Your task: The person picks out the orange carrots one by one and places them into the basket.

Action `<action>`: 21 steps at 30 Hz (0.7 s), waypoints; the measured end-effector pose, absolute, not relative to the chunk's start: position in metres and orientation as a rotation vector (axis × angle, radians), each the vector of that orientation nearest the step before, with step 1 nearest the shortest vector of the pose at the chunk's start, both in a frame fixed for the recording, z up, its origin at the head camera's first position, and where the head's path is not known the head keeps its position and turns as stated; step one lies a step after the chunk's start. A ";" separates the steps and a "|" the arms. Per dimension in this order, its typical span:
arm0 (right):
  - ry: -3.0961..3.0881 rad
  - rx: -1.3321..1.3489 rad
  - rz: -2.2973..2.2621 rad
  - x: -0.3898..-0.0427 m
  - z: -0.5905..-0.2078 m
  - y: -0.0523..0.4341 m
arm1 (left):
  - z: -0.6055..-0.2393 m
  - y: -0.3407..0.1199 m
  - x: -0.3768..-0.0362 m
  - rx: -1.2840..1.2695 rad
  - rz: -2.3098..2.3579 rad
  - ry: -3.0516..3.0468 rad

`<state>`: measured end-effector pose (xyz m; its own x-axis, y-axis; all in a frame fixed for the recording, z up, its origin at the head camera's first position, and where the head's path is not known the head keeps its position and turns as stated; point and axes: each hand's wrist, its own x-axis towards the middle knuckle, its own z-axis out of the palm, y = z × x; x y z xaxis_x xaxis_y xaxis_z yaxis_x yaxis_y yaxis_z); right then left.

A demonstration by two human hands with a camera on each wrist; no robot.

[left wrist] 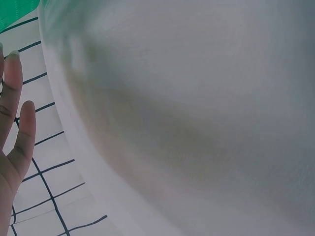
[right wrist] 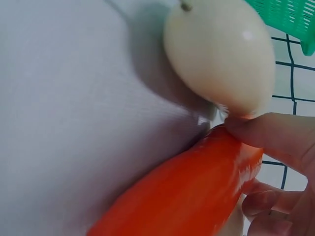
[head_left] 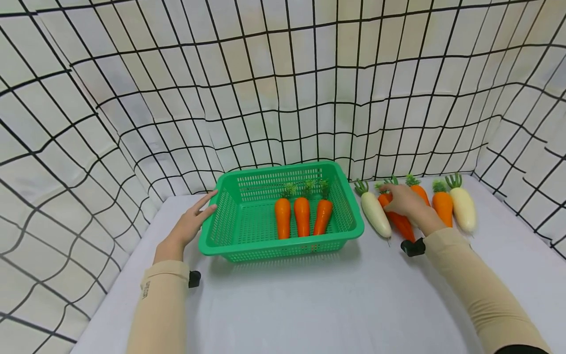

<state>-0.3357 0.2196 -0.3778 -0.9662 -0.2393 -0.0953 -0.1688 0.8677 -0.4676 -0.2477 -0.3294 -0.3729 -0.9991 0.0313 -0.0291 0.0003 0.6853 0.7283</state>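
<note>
My right hand pinches an orange carrot near its leafy end, thumb on one side and fingers on the other. In the right wrist view the carrot lies beside a white radish, its tip toward the lower left. My left hand touches the left rim of a green basket with its fingers extended. Three carrots lie side by side in the basket's right half. Only part of the left hand shows in the left wrist view.
Right of the basket, a white radish lies left of the gripped carrot. Farther right are another carrot, a white radish and a partly hidden carrot. Black grid netting over white cloth surrounds the white table.
</note>
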 end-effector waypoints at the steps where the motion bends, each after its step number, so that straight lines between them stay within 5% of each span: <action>1: 2.904 -0.319 -0.667 -0.336 -0.378 0.219 | -0.373 -0.329 -0.248 0.028 1.234 2.846; 21: 3.070 -0.355 -0.758 -0.328 -0.384 0.222 | -0.374 -0.329 -0.248 0.037 1.246 2.853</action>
